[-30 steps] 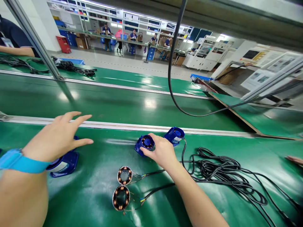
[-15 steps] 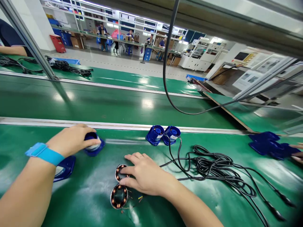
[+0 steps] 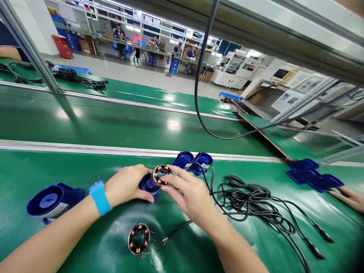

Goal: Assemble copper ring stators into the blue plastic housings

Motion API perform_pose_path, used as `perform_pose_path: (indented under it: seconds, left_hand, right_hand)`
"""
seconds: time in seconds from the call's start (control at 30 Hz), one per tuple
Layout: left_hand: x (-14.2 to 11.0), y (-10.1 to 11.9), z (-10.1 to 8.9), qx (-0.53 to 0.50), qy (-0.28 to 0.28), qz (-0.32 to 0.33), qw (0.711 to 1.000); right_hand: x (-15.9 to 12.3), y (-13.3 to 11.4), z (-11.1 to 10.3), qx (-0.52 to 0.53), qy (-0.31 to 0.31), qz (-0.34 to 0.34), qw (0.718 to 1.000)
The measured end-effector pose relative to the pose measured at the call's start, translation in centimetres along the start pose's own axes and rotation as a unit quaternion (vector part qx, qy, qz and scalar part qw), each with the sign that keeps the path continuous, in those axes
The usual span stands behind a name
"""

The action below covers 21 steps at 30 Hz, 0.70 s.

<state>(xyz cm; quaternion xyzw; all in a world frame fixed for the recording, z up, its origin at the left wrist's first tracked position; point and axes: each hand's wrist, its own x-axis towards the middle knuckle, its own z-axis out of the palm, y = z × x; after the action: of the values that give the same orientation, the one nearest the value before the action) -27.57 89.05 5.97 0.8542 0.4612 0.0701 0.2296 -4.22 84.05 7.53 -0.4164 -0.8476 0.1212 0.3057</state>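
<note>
My left hand [image 3: 129, 184], with a light blue wristband [image 3: 100, 197], is closed around a small blue round housing [image 3: 149, 184]. Between the fingers of my right hand [image 3: 187, 189] is a ring-shaped stator with copper windings [image 3: 156, 176], tilted at the housing's upper right edge. Whether the ring touches the housing, I cannot tell. A second stator ring [image 3: 138, 239] lies on the green surface below, thin wires trailing from it. Close by is the stripped end of a black cable [image 3: 182, 226], showing coloured wires. A larger-looking blue housing [image 3: 54, 201] sits at the left, beyond my left forearm.
Two blue housings [image 3: 203, 163] with black cables attached stand near the white rail [image 3: 85, 146]. A coiled black cable bundle [image 3: 250, 197] lies to the right. Another person's hand [image 3: 348, 197] touches blue parts [image 3: 313, 174] at the far right. One cable [image 3: 199, 94] hangs overhead.
My left hand has brought the blue housing rightward to the middle. My right hand has lifted one stator ring off the surface and up to that housing.
</note>
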Motion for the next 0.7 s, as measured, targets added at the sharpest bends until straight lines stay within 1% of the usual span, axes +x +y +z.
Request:
perform_pose_path:
  seconds: [0.07,0.13,0.27,0.33,0.43,0.5,0.53,0.63,0.67,0.7]
  left_hand:
    - [0.3,0.4,0.9,-0.022,0.015,0.009,1.000]
    - [0.3,0.5,1.4,-0.043,0.028,0.021,0.998]
    - [0.3,0.4,1.8,-0.061,0.029,0.034,0.997]
    - [0.5,0.3,2.0,-0.053,0.020,0.031,0.998]
    - [0.6,0.7,2.4,-0.034,0.021,0.034,0.999]
    - [0.2,1.3,2.2,-0.012,0.042,0.040,0.998]
    - [-0.2,1.7,2.0,0.001,0.066,0.045,0.997]
    - [-1.3,2.5,1.1,0.019,0.171,0.074,0.982]
    - [-1.4,2.5,1.0,0.015,0.188,0.079,0.979]
    - [-1.3,2.3,1.1,0.008,0.187,0.073,0.980]
  right_hand:
    - [0.1,0.0,0.0,0.001,-0.019,-0.007,1.000]
    - [0.1,0.0,-0.3,-0.013,-0.062,-0.001,0.998]
    - [0.0,0.1,-1.7,-0.065,-0.151,0.041,0.985]
    - [-0.1,0.5,-1.9,-0.082,-0.169,0.048,0.981]
    - [0.1,1.2,-0.8,-0.053,-0.178,0.060,0.981]
    - [0.2,1.2,-0.1,-0.020,-0.169,0.075,0.983]
    - [0.2,1.0,0.0,-0.014,-0.148,0.071,0.986]
    - [0.0,0.2,-0.5,-0.041,-0.052,0.020,0.998]
    - [-0.1,0.0,-0.6,-0.056,-0.037,0.011,0.998]
    - [-0.1,0.1,-0.6,-0.071,-0.044,0.018,0.996]
